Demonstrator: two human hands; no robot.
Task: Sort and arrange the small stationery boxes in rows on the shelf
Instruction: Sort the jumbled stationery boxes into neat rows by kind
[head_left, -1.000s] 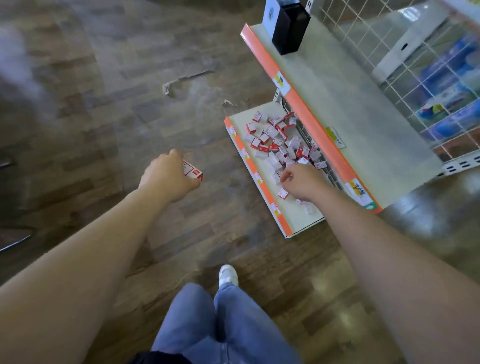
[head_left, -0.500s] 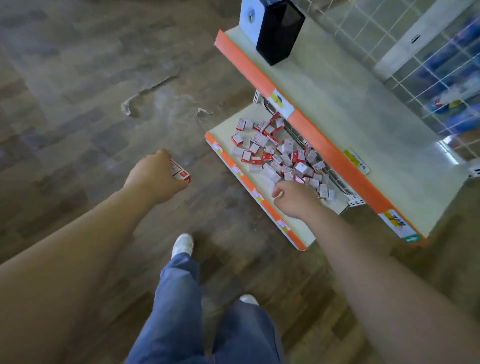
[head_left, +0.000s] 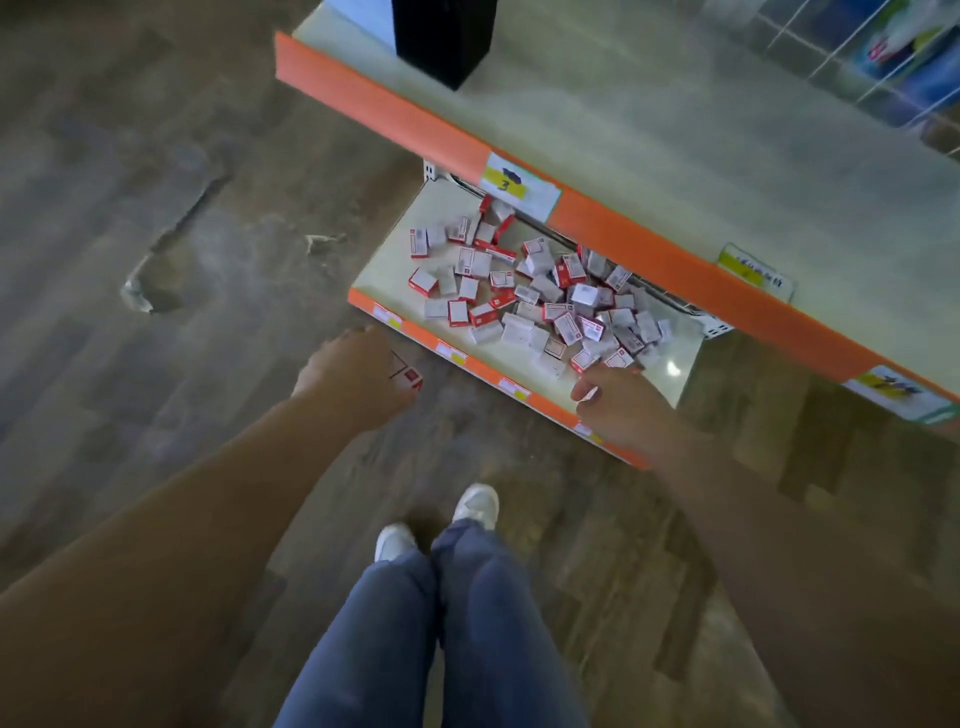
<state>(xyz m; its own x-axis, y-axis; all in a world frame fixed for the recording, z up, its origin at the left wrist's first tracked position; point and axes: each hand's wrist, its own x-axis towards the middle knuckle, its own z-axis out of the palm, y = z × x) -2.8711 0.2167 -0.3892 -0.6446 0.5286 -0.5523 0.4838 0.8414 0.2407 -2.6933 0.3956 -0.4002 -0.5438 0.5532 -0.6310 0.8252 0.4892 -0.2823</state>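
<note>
- Red-and-white small boxes (head_left: 540, 296) lie jumbled in a heap on the lower shelf (head_left: 395, 260) at the centre of the frame, tipped at all angles and not in rows.
- Left hand (head_left: 358, 374), just left of the shelf's orange front edge (head_left: 483, 371), is curled round a few of the same boxes (head_left: 408, 375); their red-marked ends poke out past the knuckles, over the wooden floor (head_left: 156, 208).
- Right hand (head_left: 618, 402) sits at the near right corner of the lower shelf, fingers bent down against the edge of the heap; it seems to pinch a box, but blur hides the fingertips, so I cannot tell.
- Above, the upper shelf (head_left: 675, 156) crosses the upper right of the frame, with a black box (head_left: 441, 36) standing at its top end.
- Blue-trousered legs (head_left: 431, 623) and white shoes (head_left: 475, 506) show at bottom centre.
</note>
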